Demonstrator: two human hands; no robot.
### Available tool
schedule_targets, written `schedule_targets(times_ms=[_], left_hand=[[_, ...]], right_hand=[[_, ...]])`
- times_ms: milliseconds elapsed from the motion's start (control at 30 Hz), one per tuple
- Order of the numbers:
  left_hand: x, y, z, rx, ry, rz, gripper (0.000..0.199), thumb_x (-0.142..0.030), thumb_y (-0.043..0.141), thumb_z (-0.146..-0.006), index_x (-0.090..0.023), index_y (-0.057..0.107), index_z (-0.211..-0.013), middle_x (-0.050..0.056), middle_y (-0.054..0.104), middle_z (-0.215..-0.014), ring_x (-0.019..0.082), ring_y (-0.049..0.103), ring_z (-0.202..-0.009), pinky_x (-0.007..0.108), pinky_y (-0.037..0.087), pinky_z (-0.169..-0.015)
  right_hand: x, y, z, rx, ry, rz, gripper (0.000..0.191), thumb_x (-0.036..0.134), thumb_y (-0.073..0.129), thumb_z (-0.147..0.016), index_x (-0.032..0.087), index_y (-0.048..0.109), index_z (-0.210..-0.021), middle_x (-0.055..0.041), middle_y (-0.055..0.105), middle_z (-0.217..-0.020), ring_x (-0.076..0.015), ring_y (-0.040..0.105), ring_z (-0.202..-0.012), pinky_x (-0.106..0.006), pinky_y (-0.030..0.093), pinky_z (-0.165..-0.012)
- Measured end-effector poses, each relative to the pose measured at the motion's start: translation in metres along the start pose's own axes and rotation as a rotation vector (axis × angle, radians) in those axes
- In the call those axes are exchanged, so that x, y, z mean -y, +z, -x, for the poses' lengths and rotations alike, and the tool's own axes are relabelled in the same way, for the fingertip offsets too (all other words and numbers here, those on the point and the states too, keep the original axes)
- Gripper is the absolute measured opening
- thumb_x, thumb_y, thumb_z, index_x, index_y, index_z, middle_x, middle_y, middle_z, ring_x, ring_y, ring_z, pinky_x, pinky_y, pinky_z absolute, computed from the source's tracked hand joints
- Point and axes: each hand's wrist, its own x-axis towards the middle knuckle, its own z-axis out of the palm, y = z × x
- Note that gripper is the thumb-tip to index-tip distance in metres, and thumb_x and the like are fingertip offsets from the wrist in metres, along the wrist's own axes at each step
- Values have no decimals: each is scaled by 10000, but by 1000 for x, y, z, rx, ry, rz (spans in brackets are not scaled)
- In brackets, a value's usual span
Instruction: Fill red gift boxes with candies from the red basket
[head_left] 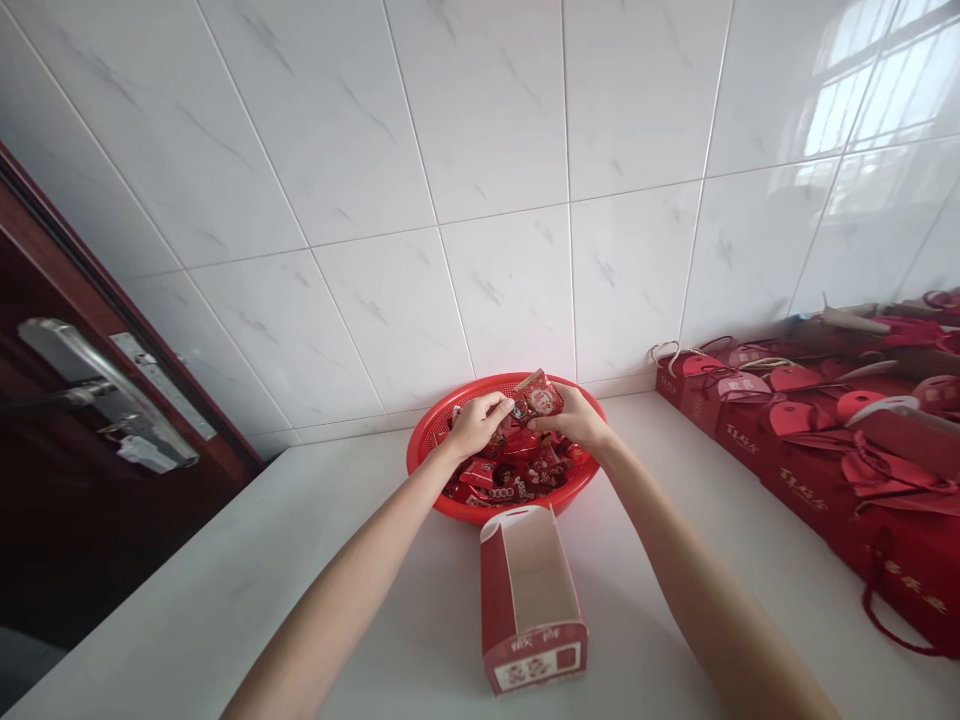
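Note:
A round red plastic basket [417,455] stands against the tiled wall, with many red-wrapped candies [517,480] in it. Above the candies, my right hand [576,418] is closed around a red packet with gold print [545,397]. My left hand [480,424] is pinched at the packet's left side, on a small dark red wrapped candy [519,409]. In front of the basket, nearer to me, lies a red and white box [534,650], its top open and its inside bare.
Rows of red gift bags [795,480] with cords and ribbons fill the right side of the white countertop [360,600]. At the left is a dark red door [67,480] with a metal handle [97,385].

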Motion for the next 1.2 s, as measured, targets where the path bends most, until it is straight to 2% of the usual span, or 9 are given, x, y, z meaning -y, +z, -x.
schedule_targets(times_ms=[133, 300, 433, 567, 667, 767, 867, 1033, 1200], left_hand=[[-2, -1, 0, 86, -127, 62, 375, -472, 453, -911, -215, 502, -642, -3, 639, -616, 161, 585, -551, 282, 462, -559], [1, -1, 3, 297, -240, 41, 322, -323, 493, -843, -197, 636, -583, 29, 702, -555, 198, 650, -465, 294, 471, -475], [2, -1, 4, 360, -215, -67, 173, -158, 605, -688, -223, 759, -639, 4, 759, -654, 220, 728, -645, 311, 554, -671], [-3, -2, 7, 533, -132, -351, 454, -82, 642, -609, -276, 807, -985, 15, 799, -1019, 256, 732, -971, 306, 544, -849], [-5, -2, 12, 671, -35, -546, 704, -62, 626, -613, -296, 695, -1273, 39, 674, -1345, 280, 653, -1182, 314, 521, -940], [-5, 1, 13, 727, 41, -606, 813, -13, 594, -592, -307, 636, -1349, 38, 581, -1461, 284, 598, -1267, 312, 503, -976], [-5, 3, 12, 703, 75, -628, 717, 1, 576, -620, -299, 695, -1261, 47, 652, -1369, 286, 647, -1170, 304, 514, -891], [-10, 4, 10, 672, 89, -654, 423, -64, 555, -741, -268, 767, -1044, 54, 769, -942, 257, 692, -829, 292, 465, -682], [-6, 7, 9, 686, 95, -642, 640, -57, 628, -639, -351, 714, -1201, 29, 757, -1012, 256, 679, -845, 275, 427, -638]], right_hand=[[-1, 1, 0, -64, -12, 68, 295, 144, 730, -539, 187, 632, -813, 31, 684, -706, -165, 636, -642, -272, 522, -606], [-5, 1, -3, -172, 40, 117, 239, 116, 651, -529, 202, 573, -738, 51, 611, -562, -151, 570, -510, -246, 443, -469], [-6, 0, -4, -219, 33, 47, 205, 146, 645, -533, 215, 557, -704, 48, 591, -515, -143, 518, -439, -260, 423, -421], [-7, -1, -4, -267, 27, 18, 185, 169, 645, -541, 222, 556, -694, 47, 590, -515, -145, 517, -442, -268, 435, -428], [-9, -2, -5, -276, 12, 37, 202, 171, 642, -535, 215, 586, -723, 42, 608, -561, -154, 548, -494, -268, 452, -461], [-9, -2, -5, -279, 11, 52, 233, 178, 644, -528, 206, 618, -758, 35, 626, -613, -159, 572, -549, -271, 468, -507], [-10, -2, -6, -273, 26, 49, 242, 182, 653, -522, 206, 624, -761, 32, 627, -620, -163, 577, -569, -269, 467, -517], [-8, -2, -5, -272, 32, 27, 218, 183, 656, -519, 206, 605, -729, 42, 606, -577, -149, 557, -540, -261, 459, -511], [-4, -1, -3, -262, 64, 32, 234, 183, 636, -526, 207, 613, -757, 38, 614, -569, -160, 570, -542, -267, 464, -504]])
